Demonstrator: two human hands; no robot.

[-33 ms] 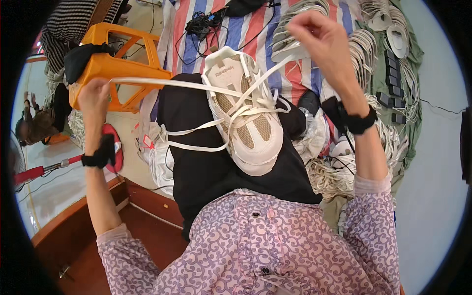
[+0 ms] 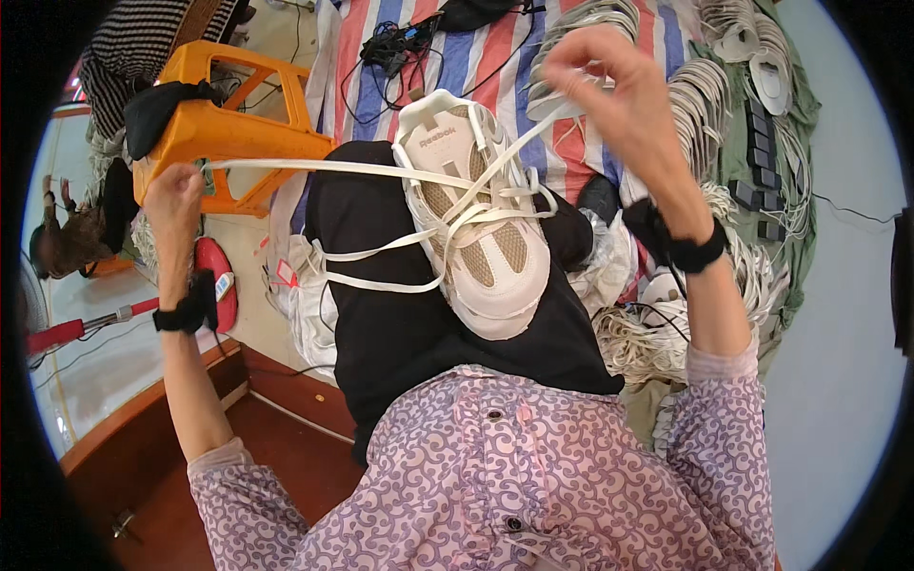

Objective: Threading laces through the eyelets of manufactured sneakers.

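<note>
Striped sheet point(image 2: 490, 67) beyond shoe point(image 2: 493, 252) — left hand point(image 2: 174, 205) (pinching lace point(image 2: 314, 165)) near stool point(image 2: 224, 133) edge.

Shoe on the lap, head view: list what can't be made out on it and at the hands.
All in the head view:
Sole of the shoe: hidden, facing down toward the black trousers.
Tip of the left lace: hidden in the left hand.
Far end of the right lace: too blurred to tell whether the right hand grips it.
</note>
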